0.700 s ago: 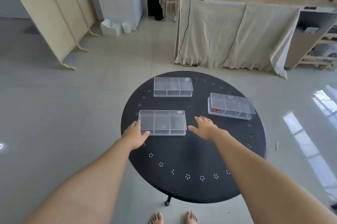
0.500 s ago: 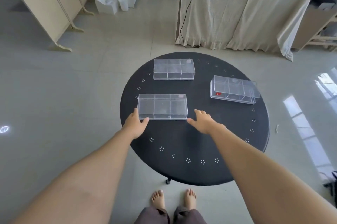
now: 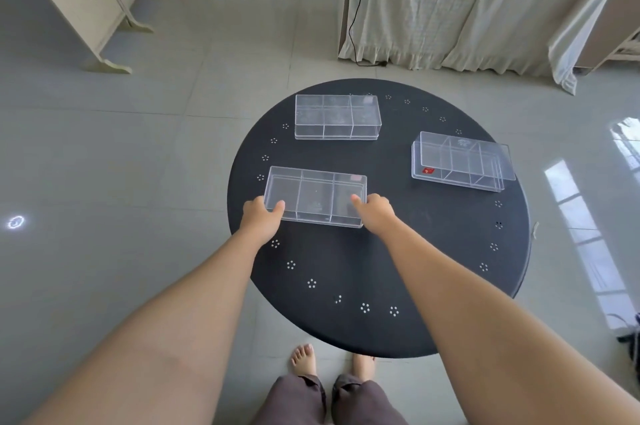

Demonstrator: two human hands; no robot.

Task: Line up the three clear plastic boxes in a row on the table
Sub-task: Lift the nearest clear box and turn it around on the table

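**Nearest Box Gripped at Both Ends**

Gripping the nearest clear box (image 3: pixel 315 196) at both short ends, the two hands are seen at centre-left of the frame. The left hand (image 3: pixel 258 215) is closed on the box's lower left corner, its thumb laid over the top edge and the other fingers hidden below. The right hand (image 3: pixel 375 211) is clamped on the lower right corner, its thumb likewise pressed on the top. The box is divided into three compartments and is placed over the left part of the round black table (image 3: pixel 398 269), with its left end reaching the table's edge; whether it is lifted off the surface cannot be told.

A second clear box (image 3: pixel 337 117) is set at the upper middle of the table, apart from the held one. A third clear box (image 3: pixel 460 161), marked with a small red label (image 3: pixel 428 170), is found at the right and slightly turned. No straight row is formed by the three.
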